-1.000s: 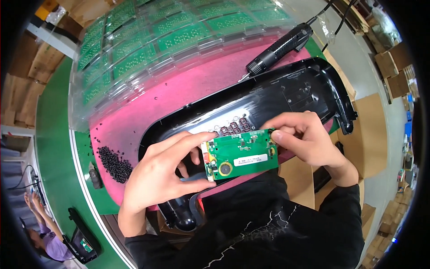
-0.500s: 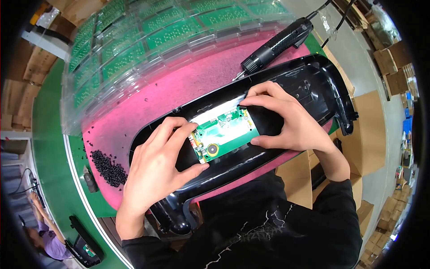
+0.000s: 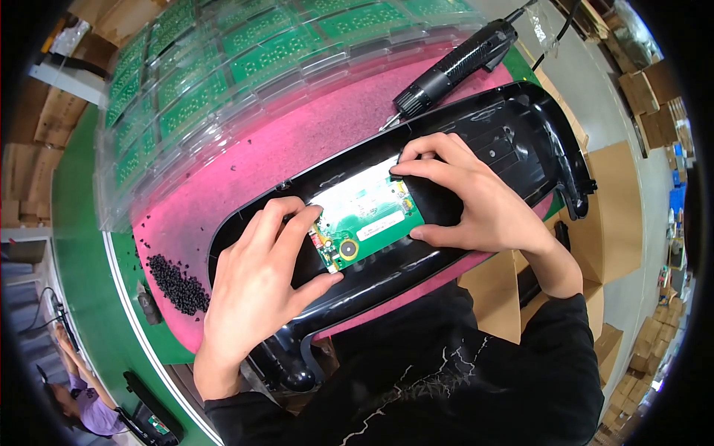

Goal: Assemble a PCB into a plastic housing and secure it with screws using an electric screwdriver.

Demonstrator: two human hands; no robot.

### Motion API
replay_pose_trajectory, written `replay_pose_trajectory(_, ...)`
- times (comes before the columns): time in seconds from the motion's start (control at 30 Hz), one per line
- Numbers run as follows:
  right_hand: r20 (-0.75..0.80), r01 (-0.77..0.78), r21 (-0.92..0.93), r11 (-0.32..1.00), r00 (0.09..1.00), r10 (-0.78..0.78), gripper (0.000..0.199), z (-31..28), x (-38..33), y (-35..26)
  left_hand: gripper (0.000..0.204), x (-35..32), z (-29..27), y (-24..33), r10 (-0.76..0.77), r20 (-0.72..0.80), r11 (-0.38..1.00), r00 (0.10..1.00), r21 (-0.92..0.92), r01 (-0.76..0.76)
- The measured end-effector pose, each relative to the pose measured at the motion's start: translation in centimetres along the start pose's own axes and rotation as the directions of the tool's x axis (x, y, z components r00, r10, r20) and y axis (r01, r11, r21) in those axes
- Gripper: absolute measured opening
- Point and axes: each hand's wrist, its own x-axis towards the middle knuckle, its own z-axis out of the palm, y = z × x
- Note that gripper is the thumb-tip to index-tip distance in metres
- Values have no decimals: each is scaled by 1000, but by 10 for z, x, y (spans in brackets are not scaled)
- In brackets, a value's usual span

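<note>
A green circuit board (image 3: 372, 227) with a round buzzer-like part near its lower left corner sits at the middle of a long black plastic housing (image 3: 513, 123). My left hand (image 3: 260, 260) grips the board's left edge, thumb at the lower corner and fingers at the upper one. On the opposite edge, my right hand (image 3: 465, 197) pinches it the same way. Glare covers much of the board's upper part. Whether the board rests fully on the housing's floor, I cannot tell.
A black electric screwdriver (image 3: 454, 70) lies beyond the housing on the pink mat (image 3: 216, 186). Clear trays of circuit boards (image 3: 275, 52) stand at the back. Black screws (image 3: 175, 286) are heaped at left. Cardboard boxes (image 3: 610, 215) are at right. Another person (image 3: 93, 405) works at far left.
The whole view has shifted slightly. The glare on the board has moved, and a white strip now shows near its lower edge. Both hands keep their hold on the board.
</note>
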Motion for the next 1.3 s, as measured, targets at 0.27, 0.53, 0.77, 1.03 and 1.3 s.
replay_pose_trajectory(0.27, 12, -12, -17, 1000, 1000, 12, 61, -1, 0, 0, 65, 2, 1, -1, 10, 15, 1000, 1000, -20, -9)
replay_pose_trajectory(0.53, 30, -36, -61, 997, 999, 38, 61, -2, 6, -12, 65, -5, -4, -4, 55, -4, 998, 998, -9, -55)
replay_pose_trajectory(0.77, 3, -165, 67, 984, 986, 165, 76, -10, 2, -20, 47, -32, -27, -10, 29, -294, 1000, 955, 4, -29)
replay_pose_trajectory(1.03, -617, -345, -122, 931, 761, 201, 55, -104, -4, 81, 29, -103, -60, -45, -281, -203, 924, 938, 205, 322)
replay_pose_trajectory(1.3, -466, -393, 413, 821, 684, 562, 31, -111, 50, 68, 20, -110, -40, -49, -285, -257, 929, 923, 163, 332)
